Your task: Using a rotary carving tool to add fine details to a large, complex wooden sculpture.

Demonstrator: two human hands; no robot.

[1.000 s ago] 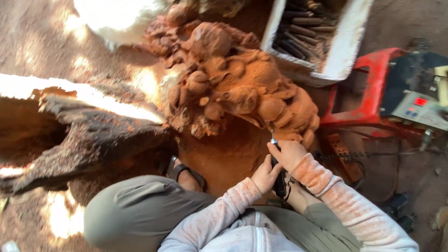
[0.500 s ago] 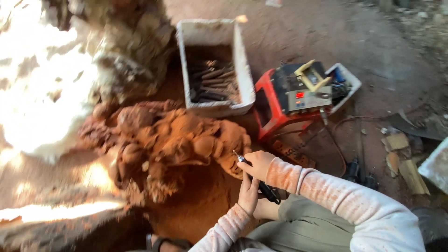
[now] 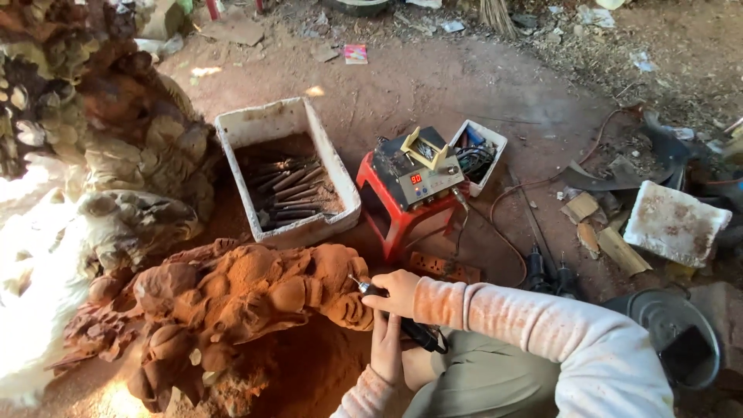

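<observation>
At the far left, a pale, weathered mass of carved wood [image 3: 131,178] is seen against the bare earth floor [image 3: 433,85]. Just to its right and lower, a reddish-brown carved wooden sculpture covered in red dust [image 3: 232,302] lies on the ground in front of the person. Behind it, a white rectangular foam box [image 3: 329,174] is set, with dark-handled carving tools [image 3: 286,193] laid inside. The left hand [image 3: 385,352] is held flat with its fingers extended beside the sculpture's right end, under the other hand; whether it touches the wood cannot be told. The right hand [image 3: 396,292] is closed around a slim black rotary hand tool [image 3: 414,329], whose tip is placed against the sculpture's right edge. Further right, a red plastic stool [image 3: 395,220] carries a grey control box with a red display [image 3: 418,179], with a small white tray of bits [image 3: 480,147] just beside it. At the far right, a white foam slab [image 3: 675,223] and a round grey metal lid [image 3: 673,325] are seen.
</observation>
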